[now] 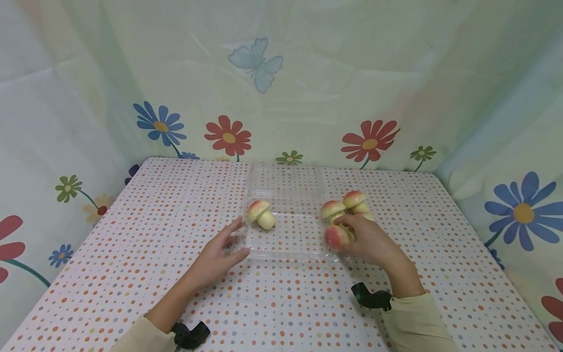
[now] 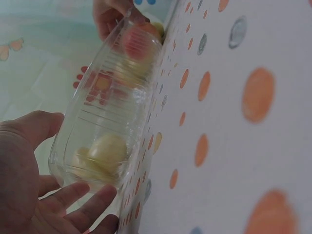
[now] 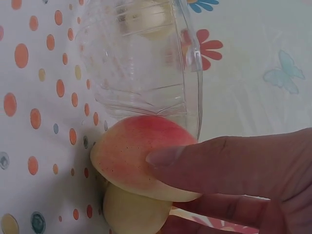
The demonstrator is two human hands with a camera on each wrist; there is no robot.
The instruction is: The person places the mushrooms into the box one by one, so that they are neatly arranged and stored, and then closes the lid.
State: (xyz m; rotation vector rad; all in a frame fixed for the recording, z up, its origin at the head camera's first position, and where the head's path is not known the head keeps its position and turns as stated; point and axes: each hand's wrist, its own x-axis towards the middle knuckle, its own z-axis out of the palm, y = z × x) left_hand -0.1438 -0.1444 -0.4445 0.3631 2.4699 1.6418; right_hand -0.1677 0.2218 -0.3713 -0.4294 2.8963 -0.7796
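Observation:
A clear plastic clamshell box (image 1: 286, 255) lies with its lid (image 1: 286, 178) folded back. Inside, at the left end, is one toy mushroom (image 1: 266, 219) with a red-and-yellow cap. My left hand (image 1: 218, 256) is at the box's left end, fingers spread and thumb at its rim; firm contact is hard to tell. Beside the box's right end, my right hand (image 1: 368, 240) pinches another toy mushroom (image 3: 141, 156), thumb on the reddish cap. The other fingers are partly hidden behind it.
More toy mushrooms (image 1: 333, 209) cluster right of the box, just beyond my right hand and partly covered by it. A dotted cloth (image 1: 281, 303) covers the table. Behind hangs a flowered curtain (image 1: 308, 107). A black wrist device (image 1: 371, 297) sits at each sleeve.

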